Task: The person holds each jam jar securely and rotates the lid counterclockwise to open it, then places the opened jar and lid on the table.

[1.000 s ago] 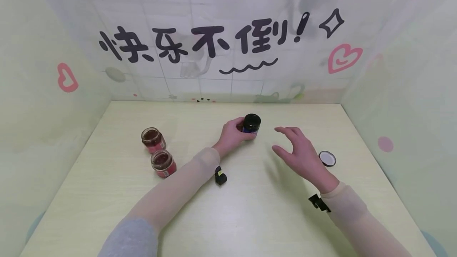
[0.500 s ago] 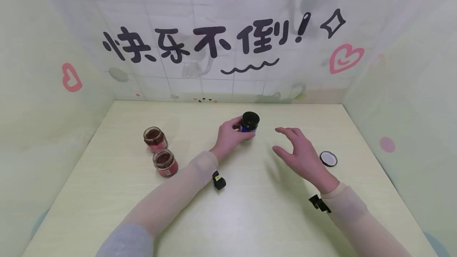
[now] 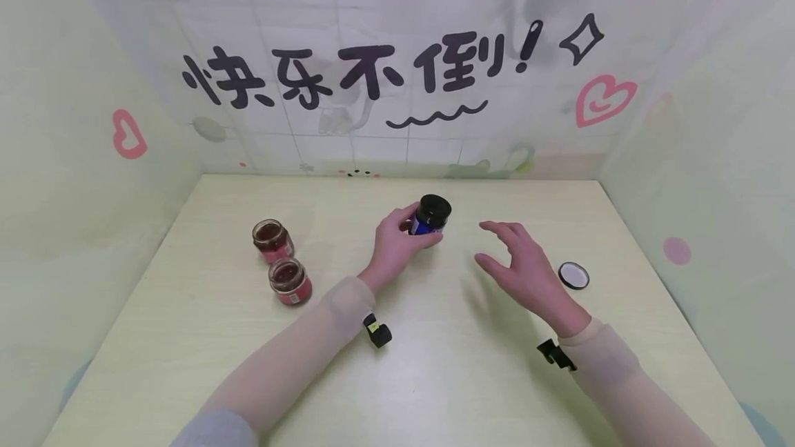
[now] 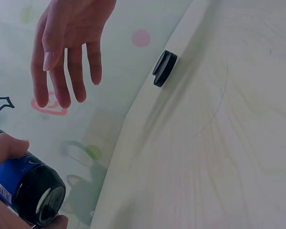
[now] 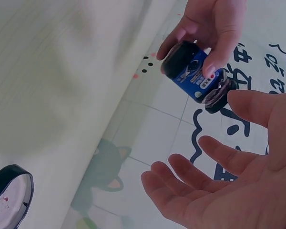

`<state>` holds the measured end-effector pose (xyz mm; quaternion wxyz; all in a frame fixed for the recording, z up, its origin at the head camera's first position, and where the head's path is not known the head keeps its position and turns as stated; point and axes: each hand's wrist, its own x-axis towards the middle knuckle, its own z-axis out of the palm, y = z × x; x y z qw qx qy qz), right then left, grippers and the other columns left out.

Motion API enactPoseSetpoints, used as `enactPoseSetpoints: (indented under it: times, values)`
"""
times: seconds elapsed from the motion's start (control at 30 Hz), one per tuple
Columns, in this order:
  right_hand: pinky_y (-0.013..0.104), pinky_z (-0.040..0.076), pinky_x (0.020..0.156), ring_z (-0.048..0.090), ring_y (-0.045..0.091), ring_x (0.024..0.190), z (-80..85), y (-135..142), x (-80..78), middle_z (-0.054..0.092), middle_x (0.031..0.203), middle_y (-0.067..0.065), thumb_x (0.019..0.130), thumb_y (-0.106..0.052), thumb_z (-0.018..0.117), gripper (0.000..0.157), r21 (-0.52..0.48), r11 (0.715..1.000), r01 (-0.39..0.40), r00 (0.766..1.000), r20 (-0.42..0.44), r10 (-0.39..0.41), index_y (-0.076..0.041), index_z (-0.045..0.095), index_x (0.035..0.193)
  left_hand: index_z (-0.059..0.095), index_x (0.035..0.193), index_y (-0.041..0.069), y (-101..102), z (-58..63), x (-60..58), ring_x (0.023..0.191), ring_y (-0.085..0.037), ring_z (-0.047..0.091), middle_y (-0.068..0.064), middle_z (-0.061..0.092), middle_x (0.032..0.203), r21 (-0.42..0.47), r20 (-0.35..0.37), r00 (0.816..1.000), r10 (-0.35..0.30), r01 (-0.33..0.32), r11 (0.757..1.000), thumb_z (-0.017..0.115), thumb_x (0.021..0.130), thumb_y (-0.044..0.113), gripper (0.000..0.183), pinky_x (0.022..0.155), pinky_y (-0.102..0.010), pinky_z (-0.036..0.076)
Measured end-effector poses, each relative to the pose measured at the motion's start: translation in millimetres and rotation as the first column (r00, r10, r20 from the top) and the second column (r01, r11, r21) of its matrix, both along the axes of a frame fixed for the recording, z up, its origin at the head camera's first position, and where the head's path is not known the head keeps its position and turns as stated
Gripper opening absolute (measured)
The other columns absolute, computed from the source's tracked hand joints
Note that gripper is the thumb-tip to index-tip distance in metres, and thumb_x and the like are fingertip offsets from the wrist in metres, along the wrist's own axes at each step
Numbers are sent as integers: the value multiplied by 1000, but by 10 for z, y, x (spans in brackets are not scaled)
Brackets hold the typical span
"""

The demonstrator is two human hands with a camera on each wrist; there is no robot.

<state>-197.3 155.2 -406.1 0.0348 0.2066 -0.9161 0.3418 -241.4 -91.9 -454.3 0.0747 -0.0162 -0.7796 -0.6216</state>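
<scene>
My left hand [image 3: 393, 247] grips a small jar [image 3: 428, 219] with a blue label and a dark, blackish top, its fingers and thumb around the sides. In the right wrist view the same jar [image 5: 195, 74] is tilted, label towards the camera, and seems raised off the table. To the right of the jar, my right hand [image 3: 524, 271] hovers with fingers spread and nothing between them. A lid [image 3: 574, 276] lies on the table beside my right hand, its white inside facing up.
Two lidless glass jars [image 3: 290, 281] with red labels and dark red contents stand close together on the left of the pale wooden table [image 3: 397, 392]. Printed walls [image 3: 397, 150] enclose the table at the back and both sides.
My left hand has drawn the blue-labelled jar slightly left, and more of its label shows. My right hand stays nearly still. The whole head view has shifted a little.
</scene>
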Motion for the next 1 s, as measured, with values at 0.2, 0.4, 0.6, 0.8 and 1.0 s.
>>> enactPoseSetpoints:
  times: [0.2, 0.4, 0.6, 0.8, 1.0]
  values:
    - [54, 46, 98, 51, 37, 126, -20, -30, 4, 49, 141, 10, 98, -34, 68, 56, -27, 999, -18, 1000, 13, 18, -16, 49, 147, 66, 134, 22, -33, 50, 169, 110, -22, 58, 0, 62, 113, 12, -13, 1000, -7, 7, 1000, 92, 74, 28, 66, 89, -41, 52]
    - [53, 47, 98, 51, 35, 125, -44, -52, 3, 50, 140, 9, 97, -33, 69, 55, -41, 999, -24, 1000, 9, 24, -15, 50, 146, 65, 132, 23, -56, 63, 336, 109, -22, 58, 2, 63, 118, 38, 31, 999, -22, 21, 999, 92, 73, 32, 66, 87, -40, 54]
    - [53, 47, 99, 52, 34, 125, -55, -77, 11, 51, 138, 8, 98, -34, 66, 53, -62, 997, -36, 999, 19, 37, -15, 51, 146, 64, 132, 25, -77, 84, 478, 109, -21, 58, 3, 63, 120, 36, 25, 999, -47, 46, 998, 92, 73, 37, 67, 87, -39, 54]
    - [53, 47, 100, 52, 32, 126, -61, -106, 24, 52, 137, 4, 103, -39, 58, 49, -107, 993, -40, 998, 40, 45, -18, 51, 146, 65, 132, 22, -124, 79, 571, 109, -19, 58, 5, 64, 118, 2, -7, 999, -44, 44, 999, 90, 74, 40, 66, 89, -39, 54]
    - [53, 46, 101, 51, 29, 126, -58, -138, 10, 52, 139, 2, 104, -42, 53, 48, -142, 989, -49, 996, 72, 59, -18, 51, 146, 69, 127, 20, -170, 52, 642, 107, -17, 61, 5, 66, 113, -2, -21, 999, -48, 48, 999, 91, 73, 38, 61, 86, -35, 57]
